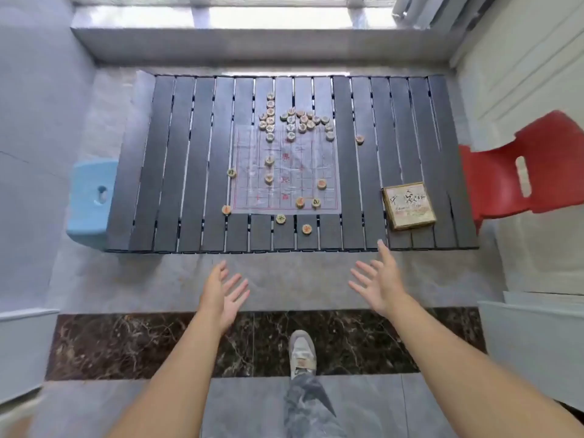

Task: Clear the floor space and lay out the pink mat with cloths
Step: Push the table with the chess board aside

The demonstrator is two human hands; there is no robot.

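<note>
Grey tiled floor (278, 279) with a dark marbled strip (142, 343) lies below me, ending at a window ledge (252, 42) at the far side.

Hands: my left hand (221, 298) and right hand (379, 286) are both held out over the bare floor, palms turned toward each other, fingers spread, holding nothing and touching nothing. The right fingertips reach just to the near edge of the table. One foot in a pale sneaker (302, 352) stands on the marbled strip between my forearms.

Table: a low black slatted table (189, 184) sits ahead, its long axis running left to right, its slats running away from me.

On the table: a translucent game sheet (286, 172) printed with a red grid and red characters too faint for me to read. Round wooden chess pieces (294, 121) cluster at the sheet's far edge, with others scattered over and around it; their markings are too small to read. A square box (409, 205) lies near the table's right near corner, its lid bearing large brush characters and a small printed line that I cannot make out.

Sides: a light blue stool (91, 197) stands against the table's left end, a red plastic chair (518, 172) at its right end.

The pink mat and cloths do not appear in view.
</note>
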